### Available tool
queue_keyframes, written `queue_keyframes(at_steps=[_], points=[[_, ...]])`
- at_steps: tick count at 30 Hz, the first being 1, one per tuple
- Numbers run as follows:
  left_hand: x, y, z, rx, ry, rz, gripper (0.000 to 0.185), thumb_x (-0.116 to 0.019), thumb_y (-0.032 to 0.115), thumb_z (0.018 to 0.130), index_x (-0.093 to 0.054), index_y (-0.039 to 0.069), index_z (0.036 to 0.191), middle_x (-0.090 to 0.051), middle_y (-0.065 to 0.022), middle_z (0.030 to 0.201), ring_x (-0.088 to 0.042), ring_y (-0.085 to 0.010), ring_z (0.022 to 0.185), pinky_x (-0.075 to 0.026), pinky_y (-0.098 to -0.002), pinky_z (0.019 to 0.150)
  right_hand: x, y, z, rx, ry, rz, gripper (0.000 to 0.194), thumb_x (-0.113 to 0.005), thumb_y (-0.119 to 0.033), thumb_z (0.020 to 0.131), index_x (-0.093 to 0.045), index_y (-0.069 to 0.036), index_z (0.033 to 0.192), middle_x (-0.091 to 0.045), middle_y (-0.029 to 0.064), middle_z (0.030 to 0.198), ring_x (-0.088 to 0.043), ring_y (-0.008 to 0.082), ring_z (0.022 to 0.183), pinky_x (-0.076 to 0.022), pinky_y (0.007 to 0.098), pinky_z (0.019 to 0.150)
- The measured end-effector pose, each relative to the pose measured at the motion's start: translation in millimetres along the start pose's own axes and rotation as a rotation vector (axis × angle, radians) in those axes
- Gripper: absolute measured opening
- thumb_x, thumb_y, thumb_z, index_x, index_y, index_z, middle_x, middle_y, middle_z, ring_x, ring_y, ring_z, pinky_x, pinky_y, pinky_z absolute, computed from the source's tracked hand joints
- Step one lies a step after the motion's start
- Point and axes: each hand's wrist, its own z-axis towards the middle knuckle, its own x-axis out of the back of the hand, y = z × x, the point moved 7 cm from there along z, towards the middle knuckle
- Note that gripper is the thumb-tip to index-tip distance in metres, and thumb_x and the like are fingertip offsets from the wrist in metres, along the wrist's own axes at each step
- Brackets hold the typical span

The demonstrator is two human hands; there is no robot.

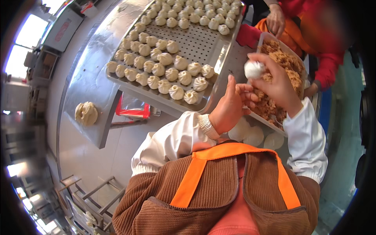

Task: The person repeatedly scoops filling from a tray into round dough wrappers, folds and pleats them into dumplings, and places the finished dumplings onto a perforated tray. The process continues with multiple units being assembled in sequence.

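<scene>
A pleated, closed dough bun point(254, 69) is pinched in the fingers of my right hand point(273, 79), over a rectangular tub point(265, 36) of minced filling point(290, 67). My left hand point(232, 105) is raised just left of it, fingers apart and partly curled, with nothing seen in it. To the left lies a perforated metal tray point(194, 38) bearing rows of pleated buns point(176, 92); bare perforated surface shows between two groups of them. Below the tub and partly behind my left hand lie several flat round dough wrappers point(253, 136).
A lump of dough point(86, 113) rests on the steel table point(97, 58) at left. A co-worker in red sleeves point(326, 73) is beyond the tub, one hand point(276, 19) near its far edge. A metal rack point(100, 196) stands at lower left.
</scene>
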Motion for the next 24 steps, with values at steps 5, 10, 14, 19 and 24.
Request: queue_keyframes(at_steps=[5,10,14,19,24], points=[[26.0,-10.4,-28.4,0.055,-0.083,0.072,0.054,-0.023,0.056,0.097,-0.052,0.01,0.101,-0.059,-0.001,0.083,-0.053,-0.0124,0.074,-0.041,-0.0272,0.072,-73.5,29.9,106.7,0.134,-0.199,0.153,0.039,-0.071,-0.012,0.078,-0.055,-0.004,0.113,-0.063,0.004,0.094,-0.058,0.0109,0.086,-0.0478,0.0264,0.076],[48.7,-27.5,-38.3,0.146,-0.033,0.13,0.054,-0.023,0.054,0.098,-0.053,0.01,0.103,-0.058,-0.0022,0.087,-0.051,-0.0133,0.076,-0.041,-0.0274,0.074,-142.3,66.2,152.3,0.119,-0.302,0.002,0.04,-0.074,-0.013,0.073,-0.058,-0.004,0.109,-0.062,0.0102,0.098,-0.061,0.0207,0.091,-0.0484,0.0309,0.08],[59.8,-31.3,-40.0,0.161,-0.019,0.087,0.05,-0.025,0.051,0.099,-0.054,0.01,0.103,-0.058,-0.0022,0.086,-0.051,-0.0128,0.077,-0.041,-0.0259,0.074,-164.3,70.1,157.9,0.222,-0.299,-0.189,0.047,-0.077,-0.014,0.069,-0.058,-0.005,0.111,-0.058,0.0138,0.1,-0.059,0.0289,0.095,-0.047,0.0348,0.085],[70.8,-50.2,-32.0,0.192,-0.01,0.03,0.044,-0.032,0.046,0.099,-0.056,0.009,0.102,-0.059,-0.0014,0.086,-0.053,-0.0133,0.076,-0.042,-0.0251,0.071,-155.0,87.7,151.8,0.145,-0.356,-0.152,0.064,-0.077,-0.016,0.069,-0.05,-0.005,0.126,-0.053,0.0186,0.113,-0.057,0.0316,0.102,-0.0462,0.0366,0.088],[99.4,-45.3,-63.5,0.1,0.241,0.24,0.031,-0.043,0.035,0.099,-0.057,0.007,0.105,-0.059,-0.0022,0.089,-0.055,-0.0121,0.079,-0.046,-0.028,0.072,-56.3,2.5,90.9,0.291,-0.194,-0.041,0.049,-0.069,-0.021,0.082,-0.052,0.001,0.122,-0.058,0.0091,0.103,-0.057,0.0149,0.089,-0.0485,0.0295,0.078]])
